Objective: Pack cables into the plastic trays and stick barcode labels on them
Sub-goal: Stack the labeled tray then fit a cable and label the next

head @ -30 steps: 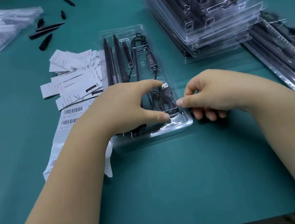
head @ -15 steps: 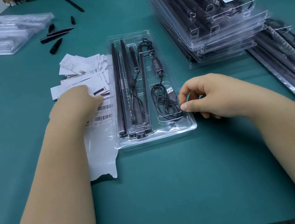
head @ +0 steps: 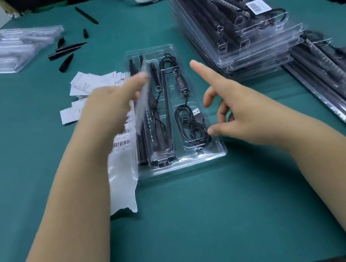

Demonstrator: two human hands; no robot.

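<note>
Right fingers (head: 199, 70): spread and straight, index pointing up over the tray, thumb tip touching the tray's right edge; grasping nothing.
Left fingers (head: 136, 83): pinching a blurred pale label (head: 142, 104) that hangs over the tray's left side.
Right hand (head: 240, 117): just beside the tray's right rim.
Left hand (head: 109, 109): over the tray's left rim and the paper beside it.
Tray (head: 195, 162): clear plastic, flat on the green table (head: 206, 228), mid-table.
Cable (head: 191, 125): black, coiled in the tray's right compartment, USB plug showing.
Rods (head: 167, 109): black, lengthwise in the left slots.
Label sheet (head: 123, 180): just left of the tray, barcodes visible.
Filled trays (head: 240, 35): stacked toward the far right corner.
Empty trays (head: 5, 52): far left edge.
</note>
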